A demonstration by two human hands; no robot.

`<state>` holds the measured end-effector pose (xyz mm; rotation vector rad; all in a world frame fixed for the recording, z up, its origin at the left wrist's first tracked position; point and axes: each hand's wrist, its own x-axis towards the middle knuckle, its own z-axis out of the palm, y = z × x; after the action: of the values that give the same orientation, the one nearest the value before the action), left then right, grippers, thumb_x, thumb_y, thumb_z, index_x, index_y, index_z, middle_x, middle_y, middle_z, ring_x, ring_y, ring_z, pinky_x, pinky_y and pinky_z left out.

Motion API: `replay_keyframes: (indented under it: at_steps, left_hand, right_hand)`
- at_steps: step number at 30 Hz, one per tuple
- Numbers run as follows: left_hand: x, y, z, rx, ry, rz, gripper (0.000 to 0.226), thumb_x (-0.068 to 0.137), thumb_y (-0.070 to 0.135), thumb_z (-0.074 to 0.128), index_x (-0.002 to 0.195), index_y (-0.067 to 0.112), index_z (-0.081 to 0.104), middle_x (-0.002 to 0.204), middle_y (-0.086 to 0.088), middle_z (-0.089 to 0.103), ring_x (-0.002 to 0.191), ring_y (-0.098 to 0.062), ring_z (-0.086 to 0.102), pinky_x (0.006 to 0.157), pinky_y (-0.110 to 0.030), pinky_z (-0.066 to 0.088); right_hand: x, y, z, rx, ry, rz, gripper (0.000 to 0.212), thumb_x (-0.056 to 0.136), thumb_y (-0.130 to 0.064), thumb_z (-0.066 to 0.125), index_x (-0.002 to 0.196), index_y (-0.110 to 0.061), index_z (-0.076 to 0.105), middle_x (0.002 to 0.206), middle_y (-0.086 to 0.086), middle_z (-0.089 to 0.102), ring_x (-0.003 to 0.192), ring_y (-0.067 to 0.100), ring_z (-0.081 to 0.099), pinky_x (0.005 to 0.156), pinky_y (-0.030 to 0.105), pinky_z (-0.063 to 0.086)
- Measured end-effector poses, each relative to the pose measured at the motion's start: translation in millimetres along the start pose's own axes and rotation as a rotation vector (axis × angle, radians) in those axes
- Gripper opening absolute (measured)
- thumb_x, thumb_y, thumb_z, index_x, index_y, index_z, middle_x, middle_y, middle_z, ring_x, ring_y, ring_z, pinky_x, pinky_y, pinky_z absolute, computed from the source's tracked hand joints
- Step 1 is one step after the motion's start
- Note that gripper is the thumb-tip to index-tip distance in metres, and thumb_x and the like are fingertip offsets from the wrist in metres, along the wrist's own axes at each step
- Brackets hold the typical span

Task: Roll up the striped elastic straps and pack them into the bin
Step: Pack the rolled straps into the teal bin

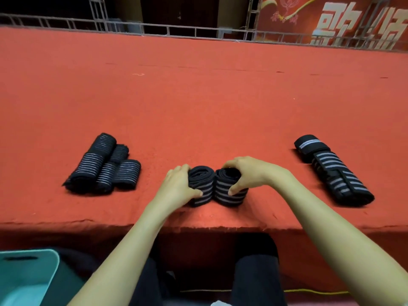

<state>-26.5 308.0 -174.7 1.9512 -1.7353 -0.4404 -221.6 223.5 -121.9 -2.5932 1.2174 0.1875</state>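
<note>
Standing on end and touching side by side, the left roll and the right roll of striped strap sit close to the front edge of the table, about midway along it. The left hand curls around the left roll, thumb at its front and fingers behind. The right hand grips the right roll likewise, fingers over its top. A heap of rolled straps lies nearer the left end of the table, and folded straps not yet rolled lie toward the right end. The bin sits below the front edge, at the left, partly out of view. Risk, as judged: elastic coils store tension, so a slack grip during the lift may let an outer end spring loose and unwind. Carrying both at once past the edge may also drop one short of the bin.
</note>
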Motion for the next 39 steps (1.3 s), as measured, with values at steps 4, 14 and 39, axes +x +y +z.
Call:
replay_keyframes:
  at_steps: [4,14,39]
  left_hand:
    - [-0.7,-3.4,-0.8,-0.083,0.047,0.007,0.059,0.065,0.033,0.082,0.116,0.018,0.056,0.11,-0.002,0.059,0.104,-0.023,0.055,0.087,-0.033,0.043]
    - [-83.6,-46.8,-58.9,-0.086,0.33,-0.052,0.051,0.059,0.029,0.082,0.103,0.024,0.056,0.098,0.008,0.054,0.095,-0.015,0.054,0.081,-0.03,0.041]
    - [-286.4,-222.8,-126.8,0.089,0.468,-0.984,0.057,0.074,0.032,0.072,0.122,0.018,0.046,0.112,-0.005,0.047,0.106,-0.031,0.049,0.084,-0.04,0.04]
  right_hand:
    - [-3.8,-3.5,6.7,-0.064,0.076,0.024,0.068,0.07,-0.037,0.079,0.129,-0.02,0.052,0.12,0.004,0.058,0.11,0.025,0.055,0.089,0.037,0.047]
    - [-1.7,-81.6,16.4,0.083,0.161,-0.24,0.061,0.072,-0.039,0.072,0.127,-0.024,0.052,0.12,-0.004,0.057,0.107,0.019,0.054,0.092,0.038,0.045]
    - [92.1,-397.8,126.9,-0.11,-0.117,-0.905,0.065,0.076,-0.044,0.065,0.133,-0.022,0.044,0.117,0.001,0.051,0.106,0.028,0.055,0.082,0.037,0.046]
